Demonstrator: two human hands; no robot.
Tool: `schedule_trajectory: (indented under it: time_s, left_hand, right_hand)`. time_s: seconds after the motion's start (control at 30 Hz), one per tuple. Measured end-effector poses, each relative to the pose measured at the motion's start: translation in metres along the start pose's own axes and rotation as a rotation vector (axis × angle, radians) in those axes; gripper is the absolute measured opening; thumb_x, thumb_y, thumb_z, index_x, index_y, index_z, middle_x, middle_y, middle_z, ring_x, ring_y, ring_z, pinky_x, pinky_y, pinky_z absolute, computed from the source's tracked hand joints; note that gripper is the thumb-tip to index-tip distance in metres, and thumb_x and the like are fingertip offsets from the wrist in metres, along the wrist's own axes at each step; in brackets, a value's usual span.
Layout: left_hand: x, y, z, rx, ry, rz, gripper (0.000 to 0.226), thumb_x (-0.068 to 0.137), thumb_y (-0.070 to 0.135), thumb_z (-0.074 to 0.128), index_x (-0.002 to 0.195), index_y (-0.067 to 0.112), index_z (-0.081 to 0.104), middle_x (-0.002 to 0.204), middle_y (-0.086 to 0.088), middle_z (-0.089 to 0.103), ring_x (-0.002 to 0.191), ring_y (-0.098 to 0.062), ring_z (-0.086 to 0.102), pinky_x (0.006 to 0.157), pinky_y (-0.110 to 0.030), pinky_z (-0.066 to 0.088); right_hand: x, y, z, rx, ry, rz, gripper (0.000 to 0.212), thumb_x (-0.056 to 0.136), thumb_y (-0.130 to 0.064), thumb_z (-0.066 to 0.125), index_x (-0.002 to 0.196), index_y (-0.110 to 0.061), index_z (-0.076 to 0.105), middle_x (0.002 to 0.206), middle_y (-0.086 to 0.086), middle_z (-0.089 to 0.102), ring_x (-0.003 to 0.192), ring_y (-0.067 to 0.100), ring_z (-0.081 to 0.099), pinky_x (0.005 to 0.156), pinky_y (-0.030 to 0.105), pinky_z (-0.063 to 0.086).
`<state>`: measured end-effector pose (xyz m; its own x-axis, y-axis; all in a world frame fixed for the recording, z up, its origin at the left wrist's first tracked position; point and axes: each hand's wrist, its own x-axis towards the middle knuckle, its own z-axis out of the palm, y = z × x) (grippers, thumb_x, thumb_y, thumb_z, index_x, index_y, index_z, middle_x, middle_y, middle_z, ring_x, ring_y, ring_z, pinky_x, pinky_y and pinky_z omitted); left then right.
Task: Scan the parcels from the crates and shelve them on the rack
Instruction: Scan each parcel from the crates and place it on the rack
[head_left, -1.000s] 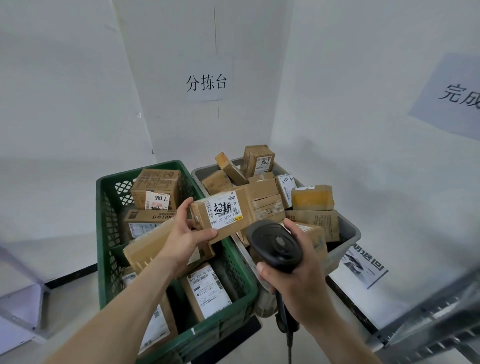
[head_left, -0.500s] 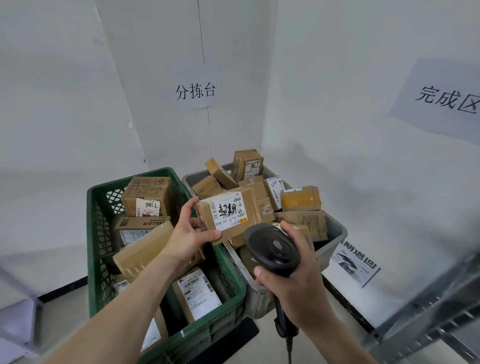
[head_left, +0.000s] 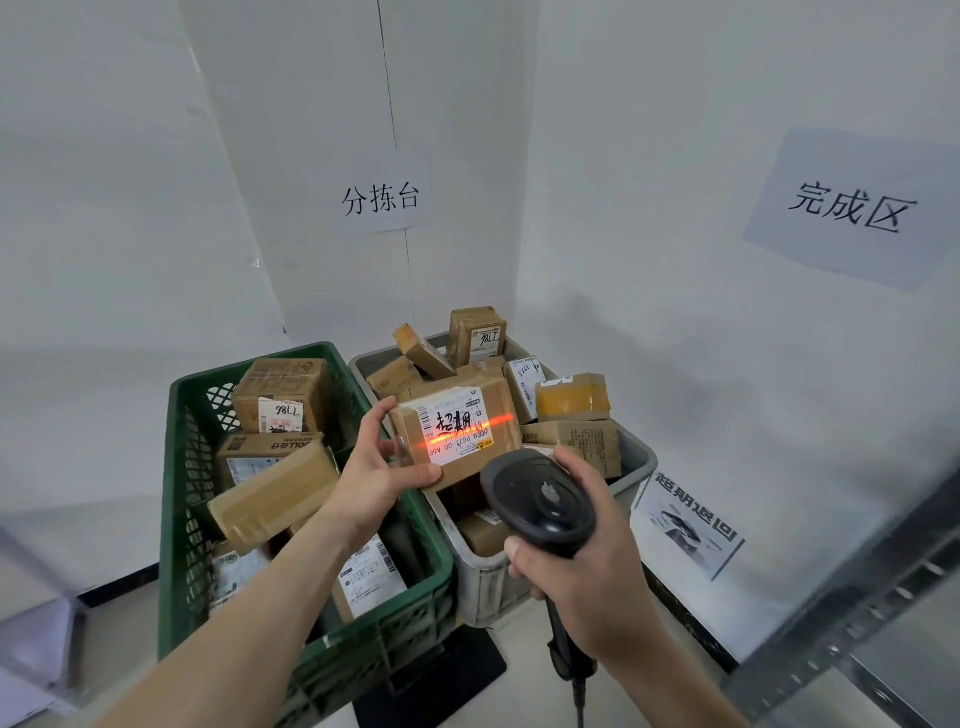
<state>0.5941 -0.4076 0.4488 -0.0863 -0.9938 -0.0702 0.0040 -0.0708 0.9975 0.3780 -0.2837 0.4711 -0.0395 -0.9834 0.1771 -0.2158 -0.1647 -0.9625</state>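
Since the earlier frame, a red scan line has appeared across the parcel (head_left: 457, 431) label. We note our left hand (head_left: 371, 475) grip closed around the parcel above the crates (head_left: 176, 467); our right hand (head_left: 582, 566) grip wraps the scanner (head_left: 537, 501).

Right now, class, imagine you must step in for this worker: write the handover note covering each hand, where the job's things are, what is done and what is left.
Left hand: holds a labelled cardboard parcel above the crates, label facing the scanner.
Right hand: grips the black barcode scanner; its red beam lies across the parcel's label.
Green crate and grey crate both hold many parcels; the grey one is heaped.
The metal rack edge shows at the lower right.
Done: this parcel is picked up and under the beam.
Left: shelve it on the rack, then scan and shelve the rest.
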Motion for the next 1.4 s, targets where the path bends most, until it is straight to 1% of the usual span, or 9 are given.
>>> schedule_trajectory:
  time_s: [0.2, 0.37, 0.6, 0.73, 0.8, 1.03, 1.2, 1.3, 1.4]
  left_hand:
    - [-0.021, 0.000, 0.020, 0.007, 0.003, 0.008, 0.103, 0.072, -0.010, 0.080, 0.147, 0.040, 0.031, 0.126, -0.020, 0.057, 0.111, -0.032, 0.065, 0.097, -0.047, 0.055]
    - [-0.040, 0.001, 0.038, -0.030, 0.018, 0.013, 0.110, 0.057, 0.005, 0.085, 0.147, 0.038, 0.031, 0.126, -0.022, 0.055, 0.111, -0.034, 0.064, 0.092, -0.043, 0.057]
    - [-0.066, 0.003, 0.055, -0.003, 0.028, 0.011, 0.108, 0.057, 0.007, 0.083, 0.146, 0.040, 0.033, 0.126, -0.020, 0.055, 0.111, -0.032, 0.064, 0.087, -0.038, 0.057]
    - [-0.076, 0.005, 0.059, -0.013, 0.036, 0.006, 0.106, 0.056, 0.005, 0.084, 0.142, 0.043, 0.035, 0.128, -0.022, 0.054, 0.113, -0.036, 0.063, 0.090, -0.043, 0.059]
    - [-0.080, 0.008, 0.061, -0.011, 0.029, 0.011, 0.106, 0.058, 0.002, 0.085, 0.141, 0.043, 0.035, 0.128, -0.021, 0.053, 0.114, -0.036, 0.062, 0.091, -0.044, 0.058]
    - [-0.089, 0.016, 0.068, -0.044, -0.013, 0.031, 0.104, 0.054, 0.002, 0.082, 0.139, 0.042, 0.036, 0.126, -0.021, 0.055, 0.112, -0.037, 0.064, 0.097, -0.051, 0.055]
    - [-0.094, 0.014, 0.063, -0.050, -0.082, 0.036, 0.106, 0.056, 0.003, 0.084, 0.141, 0.044, 0.037, 0.126, -0.022, 0.056, 0.112, -0.037, 0.065, 0.102, -0.056, 0.051]
    - [-0.105, 0.015, 0.059, -0.079, -0.122, 0.042, 0.104, 0.062, -0.005, 0.083, 0.142, 0.042, 0.035, 0.124, -0.022, 0.057, 0.108, -0.037, 0.067, 0.098, -0.051, 0.055]
    - [-0.119, 0.017, 0.057, -0.057, -0.177, 0.078, 0.097, 0.071, -0.013, 0.080, 0.140, 0.040, 0.036, 0.120, -0.021, 0.061, 0.099, -0.031, 0.072, 0.084, -0.041, 0.060]
  right_hand:
    - [-0.017, 0.000, -0.024, 0.036, 0.008, 0.020, 0.086, 0.067, -0.011, 0.083, 0.137, -0.043, 0.046, 0.120, -0.026, 0.063, 0.104, 0.024, 0.070, 0.096, 0.057, 0.056]
    - [-0.034, -0.002, -0.042, 0.024, -0.009, 0.040, 0.090, 0.061, -0.028, 0.084, 0.136, -0.053, 0.041, 0.119, -0.033, 0.060, 0.112, 0.019, 0.068, 0.099, 0.056, 0.055]
    - [-0.057, -0.003, -0.069, -0.015, -0.042, 0.038, 0.089, 0.061, -0.031, 0.084, 0.132, -0.059, 0.038, 0.117, -0.042, 0.054, 0.120, 0.007, 0.059, 0.101, 0.049, 0.055]
    - [-0.070, -0.004, -0.078, -0.033, -0.038, 0.007, 0.084, 0.062, -0.032, 0.082, 0.131, -0.054, 0.040, 0.120, -0.040, 0.055, 0.121, -0.011, 0.052, 0.111, 0.027, 0.046]
    - [-0.077, -0.007, -0.081, -0.039, -0.030, 0.004, 0.086, 0.061, -0.032, 0.082, 0.134, -0.051, 0.041, 0.121, -0.038, 0.056, 0.121, -0.011, 0.052, 0.111, 0.023, 0.044]
    - [-0.102, -0.023, -0.081, -0.028, 0.036, 0.002, 0.095, 0.062, -0.028, 0.083, 0.147, -0.039, 0.041, 0.117, -0.040, 0.057, 0.119, -0.008, 0.055, 0.103, 0.044, 0.055]
    - [-0.123, -0.032, -0.071, -0.041, 0.087, 0.007, 0.095, 0.065, -0.027, 0.085, 0.148, -0.038, 0.040, 0.121, -0.035, 0.059, 0.121, -0.002, 0.057, 0.101, 0.051, 0.055]
    - [-0.136, -0.036, -0.062, -0.059, 0.111, 0.001, 0.095, 0.064, -0.028, 0.084, 0.147, -0.041, 0.040, 0.120, -0.037, 0.057, 0.121, 0.000, 0.058, 0.099, 0.053, 0.056]
    - [-0.148, -0.041, -0.049, -0.068, 0.133, 0.006, 0.089, 0.064, -0.028, 0.083, 0.140, -0.048, 0.041, 0.117, -0.041, 0.056, 0.118, -0.002, 0.057, 0.099, 0.051, 0.056]
